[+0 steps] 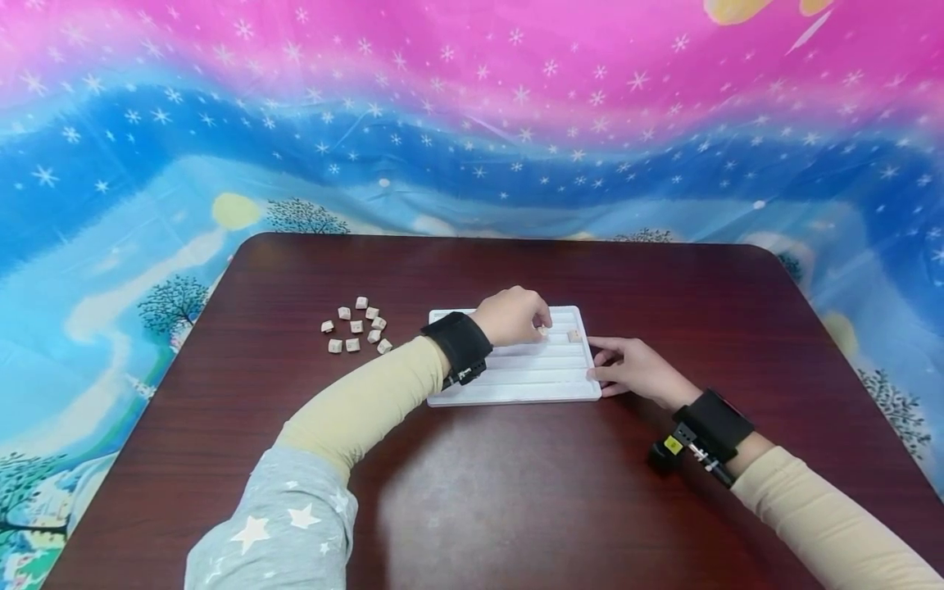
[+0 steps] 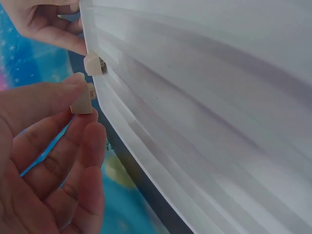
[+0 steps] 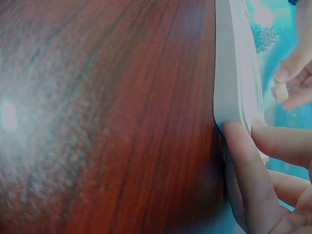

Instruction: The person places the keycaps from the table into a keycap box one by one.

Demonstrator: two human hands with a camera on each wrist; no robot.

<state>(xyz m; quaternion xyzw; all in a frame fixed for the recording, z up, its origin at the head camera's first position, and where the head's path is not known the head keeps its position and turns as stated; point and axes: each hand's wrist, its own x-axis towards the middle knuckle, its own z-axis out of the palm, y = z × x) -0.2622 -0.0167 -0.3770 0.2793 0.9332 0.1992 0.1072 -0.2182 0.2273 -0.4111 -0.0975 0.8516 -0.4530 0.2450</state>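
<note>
My left hand [image 1: 514,315] reaches over the white ridged tray [image 1: 516,392] and pinches a small beige keycap [image 2: 82,101] between thumb and fingertips. Another keycap [image 1: 574,336] with dark markings sits in an upper row of the tray, close to its right rim. At that right side, my right hand [image 1: 636,373] grips the tray's edge, thumb at the near corner and fingers along the side. In the right wrist view, the fingers [image 3: 246,161] lie against the tray's wall [image 3: 226,73], and the pinched keycap shows beyond.
Several loose keycaps [image 1: 356,327] lie scattered on the dark wooden table [image 1: 487,492], left of the tray. A patterned cloth [image 1: 472,115] in pink and blue hangs behind the table's far edge. Black bands with small devices are strapped round both wrists.
</note>
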